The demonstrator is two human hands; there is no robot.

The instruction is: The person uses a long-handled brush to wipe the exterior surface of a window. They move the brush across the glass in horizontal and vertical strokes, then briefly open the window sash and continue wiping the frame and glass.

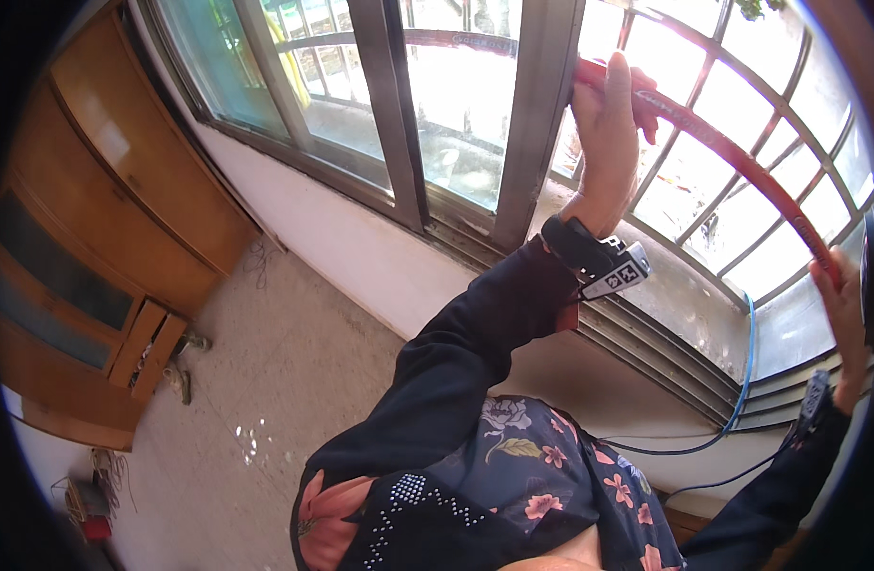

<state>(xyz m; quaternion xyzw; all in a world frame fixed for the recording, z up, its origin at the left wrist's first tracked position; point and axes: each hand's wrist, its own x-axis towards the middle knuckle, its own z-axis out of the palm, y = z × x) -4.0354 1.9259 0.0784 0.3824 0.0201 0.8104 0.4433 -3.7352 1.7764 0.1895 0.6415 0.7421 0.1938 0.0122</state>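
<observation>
A long red strip [736, 153] with pale writing crosses the upper right, in front of the barred window opening, and looks bowed in this wide view. My left hand [608, 135] grips it near its upper left end, thumb on the near side and fingers behind, close to the edge of the sliding window frame [533, 107]. At the far right my right hand [842, 307] holds its lower end, partly cut by the dark picture rim. Each wrist wears a black band with a patterned marker tag. Window glass on the left mirrors a similar strip.
Metal window bars [772, 128] stand beyond the strip. Below them run the sill tracks [658, 350], with a blue cable [751, 357] hanging over them. Wooden cabinets [101, 193] line the left, shoes [178, 382] lie beside them, and white bits [250, 442] dot the floor.
</observation>
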